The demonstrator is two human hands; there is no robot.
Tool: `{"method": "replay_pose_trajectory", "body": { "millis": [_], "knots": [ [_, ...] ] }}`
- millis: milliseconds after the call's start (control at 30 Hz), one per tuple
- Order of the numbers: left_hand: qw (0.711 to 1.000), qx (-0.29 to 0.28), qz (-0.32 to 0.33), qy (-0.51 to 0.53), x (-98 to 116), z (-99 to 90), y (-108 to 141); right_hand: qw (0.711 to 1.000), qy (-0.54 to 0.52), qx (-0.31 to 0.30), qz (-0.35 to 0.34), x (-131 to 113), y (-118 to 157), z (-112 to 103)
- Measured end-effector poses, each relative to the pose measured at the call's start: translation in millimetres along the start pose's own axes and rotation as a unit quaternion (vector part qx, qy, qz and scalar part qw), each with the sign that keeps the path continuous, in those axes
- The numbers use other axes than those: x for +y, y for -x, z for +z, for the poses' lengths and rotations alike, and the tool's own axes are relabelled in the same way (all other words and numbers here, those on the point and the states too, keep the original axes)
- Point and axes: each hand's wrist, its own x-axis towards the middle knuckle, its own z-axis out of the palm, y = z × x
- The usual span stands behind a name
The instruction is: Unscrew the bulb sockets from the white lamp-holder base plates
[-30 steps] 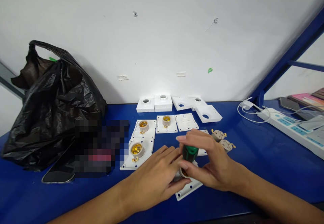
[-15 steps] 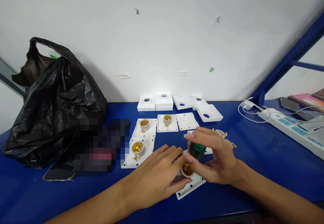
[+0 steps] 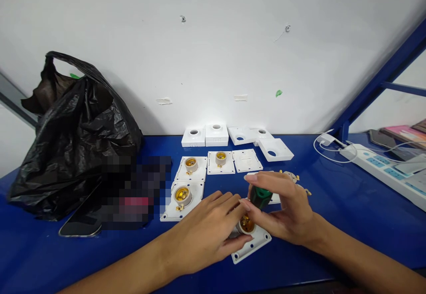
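A white lamp holder base plate (image 3: 252, 246) lies tilted at the front of the blue table, bearing a round bulb socket (image 3: 246, 224) with a brass-coloured inside. My left hand (image 3: 213, 227) is closed around the socket's left side, its thumb low and its fingers along the back. In my right hand (image 3: 286, 209), the thumb and fingers pinch the green handle of a screwdriver (image 3: 261, 196) held over the far side of the socket. The screwdriver's tip is hidden behind the fingers. Left of my hands lies another plate with its socket (image 3: 182, 195) and brass terminals.
Several white covers (image 3: 216, 135) with round holes line the wall. A bare plate (image 3: 246, 160) and loose sockets (image 3: 294, 176) lie behind my hands. A black plastic bag (image 3: 76, 139) and a phone (image 3: 81, 223) are at left, a power strip (image 3: 382, 165) at right.
The view has shifted very slightly. Both hands keep nearly the same place and hold, with the screwdriver still over the socket.
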Motion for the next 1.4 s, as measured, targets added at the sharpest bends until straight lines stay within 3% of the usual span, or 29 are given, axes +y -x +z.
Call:
{"method": "replay_pose_trajectory", "body": {
  "millis": [300, 700, 1400],
  "knots": [
    [1.0, -0.014, 0.007, 0.0, -0.2, -0.5, -0.8, 0.998, 0.014, 0.047, 0.029, -1.5, 3.7, 1.8],
    [0.999, -0.029, -0.006, 0.012, 0.5, -2.2, -1.1, 0.998, -0.015, 0.031, 0.061, -2.7, 6.4, 3.9],
    [0.999, -0.042, -0.001, 0.014, -0.9, -1.9, -0.4, 0.999, 0.001, -0.014, 0.028, -4.6, 2.1, -2.2]
  ]
}}
